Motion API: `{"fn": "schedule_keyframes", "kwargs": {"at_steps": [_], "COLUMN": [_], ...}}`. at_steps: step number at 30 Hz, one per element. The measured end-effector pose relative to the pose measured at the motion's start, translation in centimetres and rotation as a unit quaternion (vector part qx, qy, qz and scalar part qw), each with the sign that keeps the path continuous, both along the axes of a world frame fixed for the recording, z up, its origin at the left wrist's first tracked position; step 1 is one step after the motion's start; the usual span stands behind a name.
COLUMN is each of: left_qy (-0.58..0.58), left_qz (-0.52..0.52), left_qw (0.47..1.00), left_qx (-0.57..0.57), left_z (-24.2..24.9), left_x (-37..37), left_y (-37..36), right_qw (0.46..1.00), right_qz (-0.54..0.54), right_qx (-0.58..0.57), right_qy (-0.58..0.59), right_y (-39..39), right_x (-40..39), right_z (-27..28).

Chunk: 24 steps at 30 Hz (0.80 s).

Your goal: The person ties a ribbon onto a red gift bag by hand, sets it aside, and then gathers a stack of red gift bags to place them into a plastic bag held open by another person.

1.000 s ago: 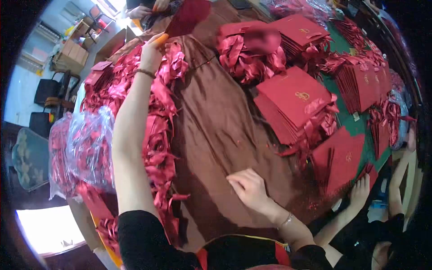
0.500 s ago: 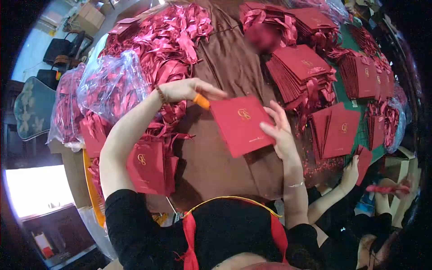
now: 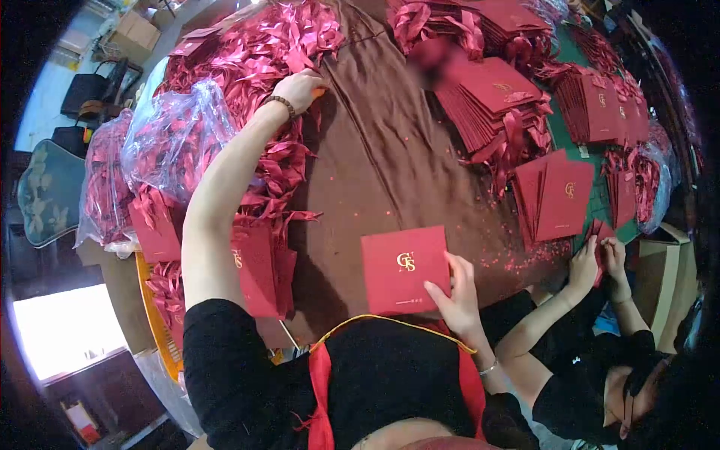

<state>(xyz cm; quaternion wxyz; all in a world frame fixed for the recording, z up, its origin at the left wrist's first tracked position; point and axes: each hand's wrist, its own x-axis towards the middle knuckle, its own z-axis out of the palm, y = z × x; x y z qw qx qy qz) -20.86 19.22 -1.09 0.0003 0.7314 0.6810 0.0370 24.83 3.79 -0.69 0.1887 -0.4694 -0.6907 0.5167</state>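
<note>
A flat red paper bag (image 3: 409, 274) with gold lettering lies face up near my body, its right edge between the thumb and fingers of my right hand (image 3: 459, 296). Far up on the left, my left hand (image 3: 300, 90) is at the edge of a heap of shiny red ribbons (image 3: 277, 37). Its fingers curl downward and look closed; whatever they may hold is hidden. One of those fingers wears an orange cover (image 3: 319, 92).
Brown cloth (image 3: 360, 165) covers the table, with red specks on its right. Red bags (image 3: 495, 94) stand stacked at right, and more bags (image 3: 262, 274) at left below clear plastic (image 3: 176, 142). At lower right, a co-worker's hands (image 3: 592, 262) hold a red piece.
My left hand has left the bag and moved up to the ribbon heap. With the bag, my right hand has come down closer to my body. The co-worker's hands have come together.
</note>
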Motion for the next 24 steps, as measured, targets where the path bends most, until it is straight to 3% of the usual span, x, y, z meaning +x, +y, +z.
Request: {"fn": "schedule_keyframes", "kwargs": {"at_steps": [3,4,5,6,7,8,9,10,11,16,17,18,19,20,21,22,23,24], "left_qy": [-0.085,-0.123,-0.244,-0.263,-0.297,-0.415,-0.294,-0.440,-0.481,-0.525,-0.538,-0.432,-0.490,-0.432,-0.437,-0.488,-0.454,-0.466], "left_qz": [-0.007,0.047,0.008,0.067,0.073,0.019,0.033,0.013,-0.005,-0.067,0.039,0.076,0.011,-0.011,0.014,0.146,0.029,0.043], "left_qw": [0.986,0.980,0.948,0.933,0.909,0.847,0.877,0.831,0.805,0.836,0.840,0.898,0.871,0.898,0.894,0.824,0.878,0.872], "left_qx": [0.141,0.150,0.203,0.236,0.283,0.332,0.378,0.340,0.348,0.145,0.062,0.022,-0.039,-0.079,-0.098,-0.250,-0.151,-0.143], "left_z": [0.7,2.8,3.6,4.0,8.7,11.2,12.9,15.6,17.9,15.2,13.9,14.0,11.5,10.0,8.7,8.5,6.2,4.8], "left_x": [-0.8,0.1,-0.6,-2.1,1.2,2.6,1.9,4.5,8.4,10.6,12.1,14.8,15.2,16.2,17.6,19.1,19.6,20.5], "left_y": [-0.4,-0.9,-1.0,-0.6,-2.7,-3.5,-4.4,-6.0,-7.5,-13.2,-14.6,-15.5,-16.0,-17.2,-18.5,-19.3,-20.4,-21.2], "right_qw": [0.968,0.955,0.954,0.945,0.934,0.931,0.924,0.918,0.909,0.886,0.881,0.880,0.882,0.885,0.881,0.882,0.882,0.882], "right_qz": [0.028,0.024,0.011,0.028,0.044,0.068,0.097,0.127,0.157,0.243,0.245,0.238,0.240,0.241,0.230,0.233,0.238,0.241], "right_qx": [0.202,0.239,0.259,0.301,0.341,0.348,0.360,0.368,0.379,0.376,0.387,0.394,0.386,0.378,0.396,0.391,0.389,0.388], "right_qy": [-0.144,-0.173,-0.151,-0.123,-0.096,-0.090,-0.080,-0.072,-0.079,-0.118,-0.119,-0.118,-0.121,-0.123,-0.118,-0.118,-0.119,-0.120], "right_y": [0.6,1.2,1.8,2.5,3.4,4.0,4.7,5.3,5.7,5.4,5.1,4.8,4.6,4.4,4.1,4.0,3.9,3.9], "right_x": [0.2,0.1,-0.1,-0.6,-1.1,-1.8,-2.7,-3.5,-4.4,-5.6,-5.5,-5.3,-5.2,-5.0,-5.0,-4.9,-4.8,-4.5], "right_z": [0.9,1.4,1.3,1.2,1.1,1.0,1.0,1.0,1.2,-0.8,-1.0,-1.1,-1.0,-0.8,-0.8,-0.6,-0.3,-0.3]}}
